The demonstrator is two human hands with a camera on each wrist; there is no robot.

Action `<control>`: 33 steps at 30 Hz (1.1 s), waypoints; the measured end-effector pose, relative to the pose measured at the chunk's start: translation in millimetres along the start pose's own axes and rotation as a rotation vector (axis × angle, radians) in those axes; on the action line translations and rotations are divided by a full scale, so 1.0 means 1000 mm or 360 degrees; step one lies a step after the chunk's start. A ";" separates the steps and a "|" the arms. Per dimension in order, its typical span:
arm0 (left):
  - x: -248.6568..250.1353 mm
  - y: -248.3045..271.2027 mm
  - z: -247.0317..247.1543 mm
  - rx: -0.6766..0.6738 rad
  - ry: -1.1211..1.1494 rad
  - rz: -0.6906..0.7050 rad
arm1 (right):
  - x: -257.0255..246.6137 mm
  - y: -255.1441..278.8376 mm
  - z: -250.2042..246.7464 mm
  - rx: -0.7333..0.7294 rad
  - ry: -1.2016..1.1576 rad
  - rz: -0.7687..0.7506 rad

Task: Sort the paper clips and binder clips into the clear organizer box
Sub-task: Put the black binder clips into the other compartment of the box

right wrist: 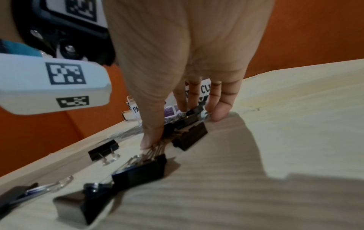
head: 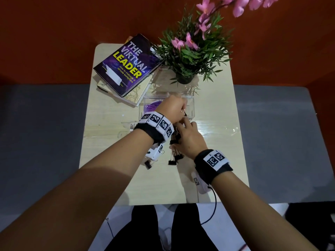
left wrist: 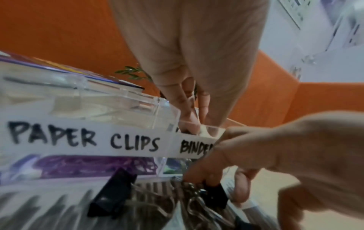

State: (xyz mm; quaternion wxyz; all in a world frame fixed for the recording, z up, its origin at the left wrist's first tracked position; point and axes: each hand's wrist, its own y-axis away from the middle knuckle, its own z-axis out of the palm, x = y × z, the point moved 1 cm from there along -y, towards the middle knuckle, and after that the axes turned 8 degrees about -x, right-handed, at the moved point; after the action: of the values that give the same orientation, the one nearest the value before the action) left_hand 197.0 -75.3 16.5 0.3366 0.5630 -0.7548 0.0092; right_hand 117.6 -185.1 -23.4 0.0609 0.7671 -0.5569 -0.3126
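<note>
The clear organizer box (head: 191, 105) stands mid-table, labelled PAPER CLIPS and BINDER (left wrist: 78, 138). Purple paper clips (head: 151, 107) (left wrist: 92, 167) fill its left compartment. My left hand (head: 184, 112) hovers over the right compartment and pinches a small black binder clip, with its fingertips (left wrist: 190, 124) dipped inside the rim. In front of the box, my right hand (head: 178, 135) (right wrist: 177, 124) grips a cluster of black binder clips between thumb and fingers (left wrist: 214, 182). Several loose binder clips (head: 173, 159) (right wrist: 140, 171) lie on the table nearer me.
Two stacked books (head: 126, 66) lie at the table's back left and a potted plant (head: 190, 51) stands behind the box. A clear plastic lid (head: 217, 127) lies right of my hands. The small wooden table (head: 108, 142) drops off on both sides.
</note>
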 end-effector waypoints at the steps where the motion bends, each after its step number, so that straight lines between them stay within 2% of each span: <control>1: -0.002 0.004 -0.001 0.0014 0.0022 0.0024 | 0.001 0.000 0.000 -0.0005 -0.0005 -0.0005; 6: -0.022 0.054 -0.010 0.0330 0.0293 0.0082 | 0.006 0.005 0.003 0.0084 -0.0104 -0.0073; 8: -0.037 0.091 -0.001 0.0348 0.0293 0.0030 | 0.009 0.009 0.005 0.0092 -0.0124 -0.0095; 9: -0.045 0.111 0.008 0.0275 0.0282 -0.0046 | 0.009 0.011 0.006 0.0087 -0.0142 -0.0106; 12: -0.058 0.159 0.047 -0.0117 0.0217 -0.0272 | 0.008 0.014 0.010 0.0077 -0.0249 -0.0135; 14: -0.058 0.172 0.073 -0.0221 0.0157 -0.0315 | 0.005 0.016 0.011 0.0067 -0.0297 -0.0140; 17: -0.055 0.167 0.092 -0.0112 0.0083 -0.0315 | 0.001 0.017 0.012 0.0036 -0.0314 -0.0085; 20: -0.052 0.150 0.091 -0.0020 0.0167 -0.0309 | -0.001 0.016 0.012 0.0009 -0.0319 -0.0043; 26: -0.054 0.130 0.079 -0.0040 0.0233 -0.0314 | 0.000 0.016 0.005 0.0067 -0.0441 0.0045; 33: -0.054 0.127 0.074 0.0047 0.0143 -0.0274 | 0.008 0.024 0.006 0.0151 -0.0510 0.0162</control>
State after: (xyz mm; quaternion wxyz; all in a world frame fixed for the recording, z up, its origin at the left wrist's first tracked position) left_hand 58.8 -12.3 -22.6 0.3612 0.6296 -0.6876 0.0165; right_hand 96.2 -199.6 -21.0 -0.0492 0.6804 -0.6116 -0.4006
